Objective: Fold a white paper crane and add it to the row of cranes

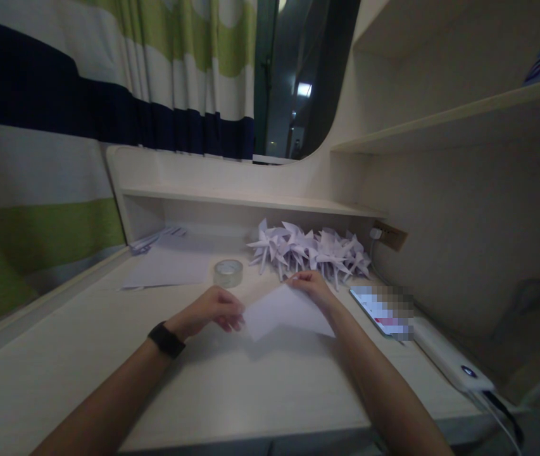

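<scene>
A folded white sheet of paper [283, 311] is held just above the pale desk [213, 386] between both hands. My left hand [213, 310], with a black band on its wrist, pinches the paper's left edge. My right hand [311, 286] grips the paper's top corner with closed fingers. Just behind the hands lies a heap of several white paper pinwheels [310, 252]. A roll of clear tape [228, 272] stands on the desk left of that heap.
Flat white sheets [169, 263] lie at the back left under a low shelf [245, 199]. A phone [383, 310] and a white power bank [452, 358] with cables sit at the right. A striped curtain [61, 126] hangs at the left.
</scene>
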`<state>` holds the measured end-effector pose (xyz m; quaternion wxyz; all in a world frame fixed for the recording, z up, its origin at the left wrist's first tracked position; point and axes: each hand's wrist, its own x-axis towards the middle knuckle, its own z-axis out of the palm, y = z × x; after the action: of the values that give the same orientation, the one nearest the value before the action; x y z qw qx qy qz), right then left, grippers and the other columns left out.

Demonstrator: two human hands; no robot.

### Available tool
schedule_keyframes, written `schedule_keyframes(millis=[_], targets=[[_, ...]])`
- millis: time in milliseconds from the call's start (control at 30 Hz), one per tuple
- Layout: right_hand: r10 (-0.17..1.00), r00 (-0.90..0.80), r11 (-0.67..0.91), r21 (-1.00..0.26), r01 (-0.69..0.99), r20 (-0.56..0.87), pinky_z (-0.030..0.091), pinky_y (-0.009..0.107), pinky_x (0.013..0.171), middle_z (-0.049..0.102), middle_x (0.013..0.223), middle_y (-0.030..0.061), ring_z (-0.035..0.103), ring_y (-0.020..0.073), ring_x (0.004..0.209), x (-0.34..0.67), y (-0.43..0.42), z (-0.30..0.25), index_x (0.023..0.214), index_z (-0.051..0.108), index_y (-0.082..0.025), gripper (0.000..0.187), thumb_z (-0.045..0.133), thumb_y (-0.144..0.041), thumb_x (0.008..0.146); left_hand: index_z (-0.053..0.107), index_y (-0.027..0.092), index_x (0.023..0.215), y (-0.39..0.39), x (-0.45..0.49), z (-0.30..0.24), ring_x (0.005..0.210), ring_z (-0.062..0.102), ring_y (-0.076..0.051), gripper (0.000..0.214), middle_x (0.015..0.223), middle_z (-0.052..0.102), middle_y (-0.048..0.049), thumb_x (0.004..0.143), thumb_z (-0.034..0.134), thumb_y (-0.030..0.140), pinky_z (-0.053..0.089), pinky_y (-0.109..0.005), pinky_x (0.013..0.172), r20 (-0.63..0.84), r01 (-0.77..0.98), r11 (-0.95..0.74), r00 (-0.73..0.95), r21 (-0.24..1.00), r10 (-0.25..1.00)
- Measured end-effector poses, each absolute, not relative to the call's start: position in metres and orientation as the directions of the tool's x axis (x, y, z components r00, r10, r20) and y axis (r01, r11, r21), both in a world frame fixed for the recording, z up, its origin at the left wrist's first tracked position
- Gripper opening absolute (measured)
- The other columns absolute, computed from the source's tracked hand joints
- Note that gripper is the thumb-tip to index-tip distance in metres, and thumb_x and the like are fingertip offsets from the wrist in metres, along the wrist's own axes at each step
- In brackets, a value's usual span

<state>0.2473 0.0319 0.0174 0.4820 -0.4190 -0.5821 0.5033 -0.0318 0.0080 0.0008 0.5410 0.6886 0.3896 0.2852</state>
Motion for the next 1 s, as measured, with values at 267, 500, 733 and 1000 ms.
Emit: schedule_keyframes(millis=[267, 500, 733, 1000], targets=[[0.994, -0.072, 0.075, -0.990, -0.124, 0.084, 0.031, 0.023, 0.041, 0.060, 0.048, -0.0002, 0.048, 0.0110, 0.040, 0.234, 0.039, 0.002, 0.060, 0.063, -0.015, 0.026, 0.078, -0.036, 0.054, 0.072, 0.012, 0.082, 0.014, -0.036, 0.006, 0.072, 0.065, -0.019, 0.035, 0.081, 0.071, -0.0093, 0.076, 0.066, 0.047, 0.049, -0.029, 0.066, -0.005, 0.148, -0.048, 0.343, 0.988, 0.939], [0.973, -0.230, -0.032, -0.996, -0.084, -0.012, 0.034, 0.023, 0.045, 0.061, 0.051, 0.0002, 0.051, 0.0111, 0.043, 0.203, 0.028, -0.025, 0.064, 0.065, -0.013, 0.023, 0.076, -0.032, 0.058, 0.069, 0.011, 0.069, 0.008, -0.025, -0.003, 0.051, 0.048, -0.011, 0.037, 0.060, 0.062, -0.0030, 0.073, 0.069, 0.047, 0.031, -0.023, 0.049, 0.021, 0.206, -0.139, 0.489, 0.969, 0.872], [0.896, -0.443, -0.026, -0.999, 0.046, -0.044, 0.035, 0.022, 0.046, 0.062, 0.052, 0.0000, 0.051, 0.0093, 0.045, 0.212, 0.025, -0.018, 0.062, 0.070, -0.013, 0.016, 0.076, -0.026, 0.055, 0.062, 0.013, 0.056, 0.006, -0.029, -0.002, 0.045, 0.036, -0.008, 0.035, 0.048, 0.049, 0.0023, 0.073, 0.069, 0.042, 0.020, -0.024, 0.046, -0.027, 0.229, -0.120, 0.551, 0.966, 0.834], [0.800, -0.593, -0.043, -0.996, 0.083, -0.084, 0.044, 0.023, 0.046, 0.066, 0.053, 0.0051, 0.059, 0.0144, 0.045, 0.230, 0.024, -0.007, 0.062, 0.072, -0.011, 0.013, 0.069, -0.023, 0.057, 0.067, 0.013, 0.061, 0.007, -0.031, 0.000, 0.047, 0.042, -0.011, 0.027, 0.053, 0.058, -0.0002, 0.069, 0.071, 0.039, 0.027, -0.024, 0.048, -0.049, 0.256, -0.120, 0.569, 0.959, 0.821]])
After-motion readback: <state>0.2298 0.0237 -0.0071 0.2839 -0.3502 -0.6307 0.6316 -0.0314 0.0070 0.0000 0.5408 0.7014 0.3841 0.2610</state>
